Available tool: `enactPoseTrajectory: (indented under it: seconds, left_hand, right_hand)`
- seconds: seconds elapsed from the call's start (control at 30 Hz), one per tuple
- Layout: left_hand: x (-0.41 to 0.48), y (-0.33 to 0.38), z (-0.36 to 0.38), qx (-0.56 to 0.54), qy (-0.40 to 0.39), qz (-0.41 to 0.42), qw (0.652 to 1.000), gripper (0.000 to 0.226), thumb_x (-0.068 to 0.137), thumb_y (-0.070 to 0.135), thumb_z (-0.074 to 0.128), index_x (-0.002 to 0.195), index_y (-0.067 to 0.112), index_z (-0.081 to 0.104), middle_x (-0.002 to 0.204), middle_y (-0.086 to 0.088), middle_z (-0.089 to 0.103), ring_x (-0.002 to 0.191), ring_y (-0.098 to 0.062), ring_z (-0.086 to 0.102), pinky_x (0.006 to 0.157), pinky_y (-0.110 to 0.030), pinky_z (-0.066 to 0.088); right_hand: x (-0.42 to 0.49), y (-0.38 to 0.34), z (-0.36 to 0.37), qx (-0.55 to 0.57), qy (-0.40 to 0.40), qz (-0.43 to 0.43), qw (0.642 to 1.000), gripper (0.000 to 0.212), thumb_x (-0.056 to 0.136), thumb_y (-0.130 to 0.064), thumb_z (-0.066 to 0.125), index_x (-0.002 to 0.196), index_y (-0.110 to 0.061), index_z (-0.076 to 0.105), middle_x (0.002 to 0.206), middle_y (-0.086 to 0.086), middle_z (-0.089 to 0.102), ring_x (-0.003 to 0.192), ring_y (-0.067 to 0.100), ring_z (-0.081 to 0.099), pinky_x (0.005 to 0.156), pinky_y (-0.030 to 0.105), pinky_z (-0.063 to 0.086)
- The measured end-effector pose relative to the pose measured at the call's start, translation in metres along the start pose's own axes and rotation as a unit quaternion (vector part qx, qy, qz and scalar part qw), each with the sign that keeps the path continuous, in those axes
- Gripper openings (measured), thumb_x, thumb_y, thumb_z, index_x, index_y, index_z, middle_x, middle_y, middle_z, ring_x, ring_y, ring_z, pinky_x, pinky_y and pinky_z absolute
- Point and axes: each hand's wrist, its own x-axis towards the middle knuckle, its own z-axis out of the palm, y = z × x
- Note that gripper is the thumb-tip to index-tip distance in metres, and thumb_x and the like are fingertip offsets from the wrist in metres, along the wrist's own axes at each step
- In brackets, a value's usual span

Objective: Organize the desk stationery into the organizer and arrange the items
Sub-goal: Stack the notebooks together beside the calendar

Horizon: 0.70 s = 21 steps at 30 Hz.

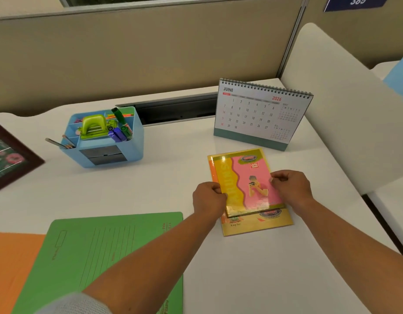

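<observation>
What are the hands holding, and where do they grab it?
The pink-and-yellow notebook. The left hand has its grip on the left edge, the right hand on the right edge.

Soft, even light is falling from overhead; glare is glinting off the notebook (248, 184), and edges are bending and blurring.

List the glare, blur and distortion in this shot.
Head view: glare streaks the pink notebook near its top-left corner; wide-angle distortion bows the partition; the picture frame at the left border is blurred; the calendar digits read clearly.
</observation>
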Motion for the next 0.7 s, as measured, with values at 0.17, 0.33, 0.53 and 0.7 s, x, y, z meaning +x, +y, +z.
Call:
enactPoseTrajectory:
  seconds: [0.17, 0.33, 0.53, 0.7]
  left_hand:
    - [0.003, -0.004, 0.000, 0.056, 0.038, 0.026, 0.997, 0.020, 0.079, 0.015, 0.074, 0.097, 0.016, 0.067, 0.090, 0.003, 0.065, 0.087, -0.017, 0.063, 0.078, -0.030, 0.054]
    - [0.007, -0.005, 0.000, 0.064, 0.045, 0.026, 0.997, 0.020, 0.080, 0.020, 0.076, 0.097, 0.015, 0.068, 0.088, 0.004, 0.063, 0.086, -0.018, 0.063, 0.078, -0.030, 0.053]
    - [0.010, -0.009, -0.003, 0.058, 0.041, 0.028, 0.997, 0.018, 0.081, 0.018, 0.076, 0.097, 0.013, 0.071, 0.090, 0.001, 0.067, 0.087, -0.019, 0.064, 0.080, -0.031, 0.054]
    - [0.012, -0.011, -0.003, 0.057, 0.040, 0.029, 0.997, 0.014, 0.081, 0.018, 0.075, 0.095, 0.014, 0.072, 0.092, 0.000, 0.071, 0.087, -0.020, 0.066, 0.081, -0.031, 0.054]
  right_hand:
    - [-0.005, 0.001, 0.002, -0.014, -0.014, -0.024, 1.000, 0.017, 0.084, -0.014, 0.072, 0.100, -0.017, 0.074, 0.092, 0.000, 0.071, 0.087, 0.016, 0.064, 0.074, 0.024, 0.047]
    - [-0.009, 0.002, 0.008, -0.026, -0.014, -0.039, 0.999, 0.025, 0.080, -0.017, 0.078, 0.105, -0.017, 0.073, 0.085, -0.004, 0.068, 0.080, 0.014, 0.063, 0.081, 0.026, 0.050]
    - [-0.010, 0.003, 0.011, -0.033, -0.002, -0.052, 0.998, 0.027, 0.080, -0.019, 0.078, 0.107, -0.017, 0.073, 0.084, -0.005, 0.068, 0.080, 0.014, 0.064, 0.085, 0.028, 0.052]
    - [-0.012, 0.004, 0.011, -0.037, -0.002, -0.065, 0.997, 0.027, 0.080, -0.020, 0.078, 0.107, -0.017, 0.073, 0.083, -0.006, 0.068, 0.081, 0.015, 0.064, 0.088, 0.032, 0.053]
